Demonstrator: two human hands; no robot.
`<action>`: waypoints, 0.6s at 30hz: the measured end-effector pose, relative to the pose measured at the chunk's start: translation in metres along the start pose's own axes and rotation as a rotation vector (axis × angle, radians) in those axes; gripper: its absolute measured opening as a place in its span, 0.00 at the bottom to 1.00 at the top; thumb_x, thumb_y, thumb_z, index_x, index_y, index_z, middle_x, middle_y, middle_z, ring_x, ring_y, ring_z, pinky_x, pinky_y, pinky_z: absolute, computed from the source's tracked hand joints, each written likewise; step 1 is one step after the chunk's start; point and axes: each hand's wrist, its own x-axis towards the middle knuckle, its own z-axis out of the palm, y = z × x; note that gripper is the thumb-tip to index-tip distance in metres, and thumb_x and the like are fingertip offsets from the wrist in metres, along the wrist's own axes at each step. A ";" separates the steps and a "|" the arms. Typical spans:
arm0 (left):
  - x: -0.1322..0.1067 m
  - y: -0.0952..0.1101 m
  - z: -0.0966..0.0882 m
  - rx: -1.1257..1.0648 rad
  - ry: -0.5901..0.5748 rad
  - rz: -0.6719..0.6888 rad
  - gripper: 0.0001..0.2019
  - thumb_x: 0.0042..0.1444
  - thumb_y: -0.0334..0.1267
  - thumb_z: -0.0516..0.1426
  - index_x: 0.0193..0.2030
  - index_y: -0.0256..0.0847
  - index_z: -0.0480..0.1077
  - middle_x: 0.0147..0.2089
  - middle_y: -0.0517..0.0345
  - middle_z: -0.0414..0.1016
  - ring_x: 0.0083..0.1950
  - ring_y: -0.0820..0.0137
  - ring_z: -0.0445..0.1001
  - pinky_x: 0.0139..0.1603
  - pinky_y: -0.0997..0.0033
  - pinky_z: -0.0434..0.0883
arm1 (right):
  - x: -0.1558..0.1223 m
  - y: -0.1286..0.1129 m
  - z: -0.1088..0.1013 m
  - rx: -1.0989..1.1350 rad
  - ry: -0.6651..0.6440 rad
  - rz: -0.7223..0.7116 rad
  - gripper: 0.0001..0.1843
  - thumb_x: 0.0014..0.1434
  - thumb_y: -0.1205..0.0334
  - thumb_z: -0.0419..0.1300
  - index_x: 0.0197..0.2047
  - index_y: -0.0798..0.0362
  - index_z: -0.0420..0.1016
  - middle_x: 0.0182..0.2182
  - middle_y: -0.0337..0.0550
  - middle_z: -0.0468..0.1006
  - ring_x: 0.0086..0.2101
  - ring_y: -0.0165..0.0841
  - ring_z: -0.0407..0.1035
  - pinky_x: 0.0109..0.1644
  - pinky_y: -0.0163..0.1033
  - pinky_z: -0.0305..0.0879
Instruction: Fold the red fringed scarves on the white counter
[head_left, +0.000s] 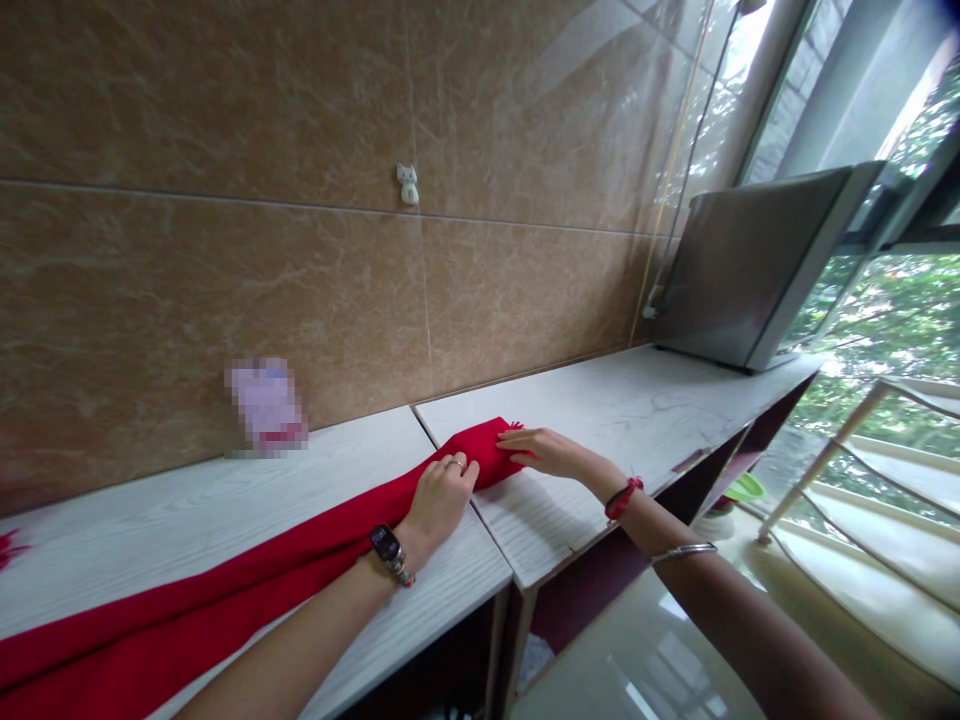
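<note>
A long red fringed scarf (292, 545) stretches from the lower left across a white wood-grain cabinet top (150, 500), over the seam between two cabinets. Its far end is folded over, and a bit of fringe pokes out there. My left hand (439, 497), with a ring and a watch at the wrist, has its fingers curled onto the scarf just before the folded part. On the folded end rests my right hand (541, 450), fingers stretched out and flat on the cloth. A red bracelet and a silver bangle are on that arm.
Behind the cabinets rises a brown tiled wall (225, 260) with a small white cat-shaped hook (407, 184). A blurred-out pinkish item (266, 405) leans against it. A grey appliance (750, 265) stands at the far right end. A metal rack (862, 470) is on the floor by the window.
</note>
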 end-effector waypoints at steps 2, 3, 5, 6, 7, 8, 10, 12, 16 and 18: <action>-0.002 0.000 0.000 -0.022 0.012 0.057 0.12 0.55 0.24 0.49 0.43 0.36 0.67 0.43 0.48 0.69 0.45 0.62 0.69 0.46 0.62 0.66 | -0.003 0.003 0.004 0.039 0.003 0.023 0.18 0.58 0.69 0.53 0.52 0.54 0.70 0.52 0.49 0.70 0.52 0.34 0.64 0.57 0.40 0.59; -0.004 0.000 0.000 -0.038 0.010 0.077 0.12 0.54 0.23 0.49 0.44 0.36 0.67 0.43 0.47 0.69 0.45 0.62 0.69 0.46 0.62 0.66 | -0.006 0.006 0.007 0.064 0.014 0.035 0.19 0.57 0.69 0.53 0.52 0.55 0.70 0.52 0.49 0.70 0.52 0.34 0.63 0.57 0.40 0.58; -0.006 0.000 0.000 -0.082 0.001 0.090 0.14 0.53 0.23 0.49 0.45 0.36 0.66 0.43 0.48 0.69 0.45 0.63 0.68 0.47 0.62 0.65 | -0.010 0.010 0.015 0.117 0.045 0.059 0.19 0.57 0.68 0.54 0.53 0.55 0.70 0.53 0.50 0.69 0.53 0.35 0.62 0.57 0.42 0.58; -0.006 -0.001 -0.001 -0.114 -0.001 0.086 0.13 0.53 0.23 0.49 0.44 0.37 0.66 0.42 0.49 0.69 0.45 0.63 0.68 0.48 0.62 0.65 | -0.012 0.013 0.018 0.147 0.064 0.070 0.19 0.57 0.68 0.53 0.52 0.55 0.70 0.53 0.50 0.69 0.53 0.35 0.62 0.57 0.42 0.58; -0.005 -0.001 -0.002 -0.155 0.003 0.079 0.12 0.54 0.25 0.50 0.43 0.37 0.67 0.42 0.49 0.69 0.45 0.64 0.68 0.48 0.62 0.65 | -0.013 0.014 0.022 0.180 0.087 0.083 0.18 0.57 0.67 0.53 0.51 0.55 0.70 0.53 0.50 0.69 0.53 0.36 0.63 0.57 0.43 0.58; -0.003 -0.001 -0.004 -0.205 0.013 0.072 0.10 0.55 0.27 0.50 0.42 0.38 0.67 0.43 0.50 0.69 0.46 0.64 0.68 0.49 0.62 0.64 | -0.014 0.016 0.025 0.213 0.112 0.100 0.17 0.58 0.66 0.53 0.50 0.56 0.72 0.52 0.51 0.69 0.52 0.36 0.63 0.56 0.43 0.59; 0.005 -0.001 -0.005 -0.306 0.062 0.042 0.08 0.57 0.34 0.51 0.41 0.38 0.68 0.46 0.49 0.68 0.49 0.64 0.67 0.52 0.62 0.64 | -0.011 0.016 0.028 0.265 0.175 0.169 0.16 0.59 0.63 0.51 0.47 0.56 0.74 0.49 0.50 0.72 0.49 0.37 0.67 0.53 0.42 0.63; 0.016 0.001 -0.003 -0.362 0.123 -0.009 0.12 0.58 0.39 0.50 0.47 0.37 0.66 0.54 0.46 0.64 0.56 0.61 0.62 0.56 0.60 0.60 | -0.002 0.013 0.027 0.261 0.239 0.265 0.16 0.60 0.61 0.50 0.45 0.54 0.75 0.45 0.47 0.76 0.44 0.37 0.71 0.49 0.41 0.66; 0.034 0.006 0.014 -0.343 0.031 -0.132 0.23 0.61 0.40 0.46 0.60 0.29 0.54 0.64 0.39 0.52 0.66 0.57 0.47 0.62 0.53 0.51 | 0.030 0.001 0.017 0.044 0.315 0.407 0.17 0.60 0.65 0.49 0.49 0.57 0.73 0.47 0.49 0.74 0.48 0.37 0.68 0.53 0.40 0.62; 0.037 0.010 0.024 -0.319 -0.051 -0.155 0.25 0.62 0.40 0.45 0.61 0.26 0.52 0.65 0.38 0.50 0.67 0.56 0.45 0.63 0.54 0.50 | 0.044 -0.004 0.018 -0.095 0.276 0.416 0.20 0.60 0.67 0.47 0.54 0.60 0.68 0.53 0.53 0.69 0.54 0.38 0.61 0.58 0.43 0.57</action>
